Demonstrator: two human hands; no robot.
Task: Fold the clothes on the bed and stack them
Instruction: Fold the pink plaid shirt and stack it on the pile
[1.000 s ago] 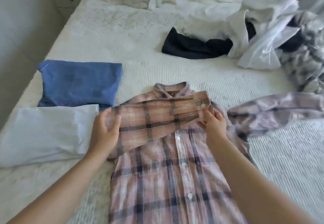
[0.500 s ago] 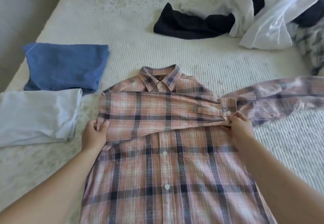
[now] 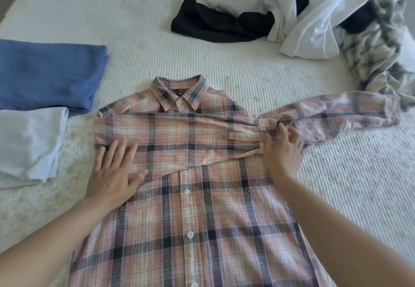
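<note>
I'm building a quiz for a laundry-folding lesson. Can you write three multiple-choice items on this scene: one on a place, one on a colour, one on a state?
1. Where does the folded blue garment lie?
A. left of the plaid shirt
B. on the shirt
C. right of the shirt

2. What colour is the crumpled garment beyond the collar?
A. red
B. dark navy
C. yellow

3. How does the left hand lie?
A. gripping a hanger
B. raised off the bed
C. flat on the folded sleeve

Answers: 1 A, it sits at the left edge; 2 B, it looks near black; 3 C, the fingers are spread straight on the cloth.
</note>
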